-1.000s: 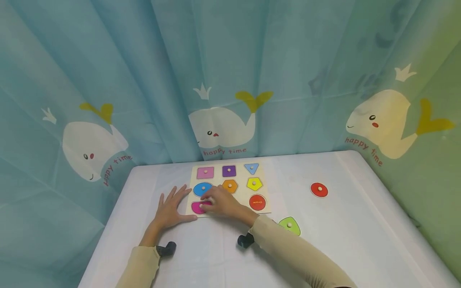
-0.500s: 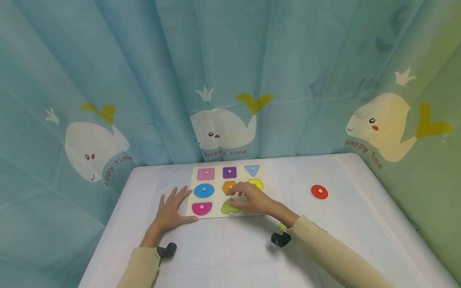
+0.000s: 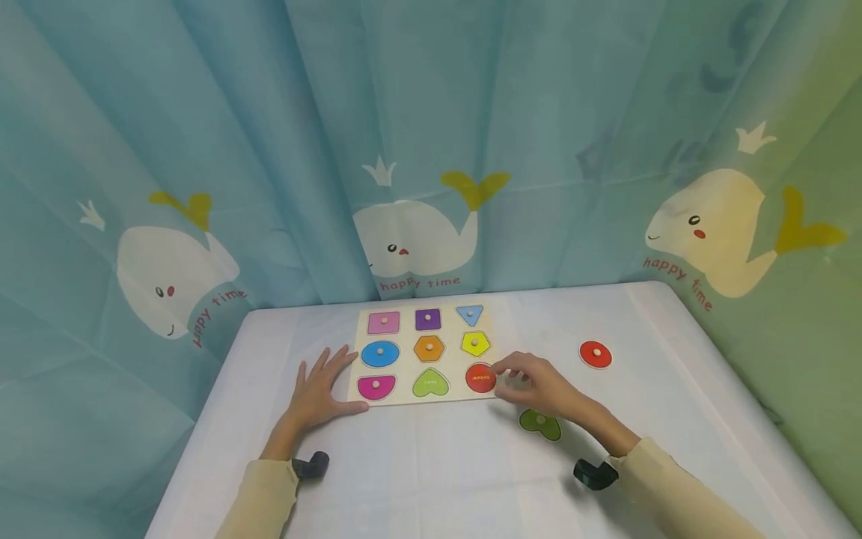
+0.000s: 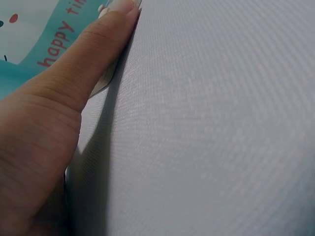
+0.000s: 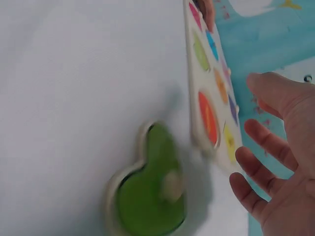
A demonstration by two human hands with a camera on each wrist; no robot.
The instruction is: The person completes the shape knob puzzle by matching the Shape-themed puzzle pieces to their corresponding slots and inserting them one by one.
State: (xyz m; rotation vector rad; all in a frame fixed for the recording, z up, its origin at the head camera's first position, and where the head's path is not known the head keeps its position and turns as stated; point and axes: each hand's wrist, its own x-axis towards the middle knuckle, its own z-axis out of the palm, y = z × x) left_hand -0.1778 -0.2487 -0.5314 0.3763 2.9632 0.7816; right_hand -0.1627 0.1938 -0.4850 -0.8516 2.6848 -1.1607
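Observation:
My left hand [image 3: 315, 397] lies with fingers spread at the left side of a white shape puzzle board [image 3: 454, 389]; its thumb [image 4: 91, 51] touches the near corner. My right hand [image 3: 539, 385] hovers by the board's right edge, fingers loosely bent, nothing between them. Beneath and in front of it, a green heart piece [image 3: 541, 425] with a wooden knob lies on the table; it shows large in the right wrist view [image 5: 152, 191]. In the board, a magenta half-circle piece [image 3: 376, 387] sits at the near left. A printed green heart recess [image 3: 430, 383] and red circle recess [image 3: 480, 378] hold no pieces.
A red round piece [image 3: 595, 354] with a knob lies on the white table [image 3: 417, 479] to the right. Several other knobbed shapes, such as a blue oval [image 3: 380, 353] and a yellow pentagon [image 3: 475, 343], sit in the board. A whale-print curtain [image 3: 431, 150] hangs behind.
My right hand has left the magenta half-circle and moved right across the board to its right edge, near the green heart piece. My left hand has stayed in place.

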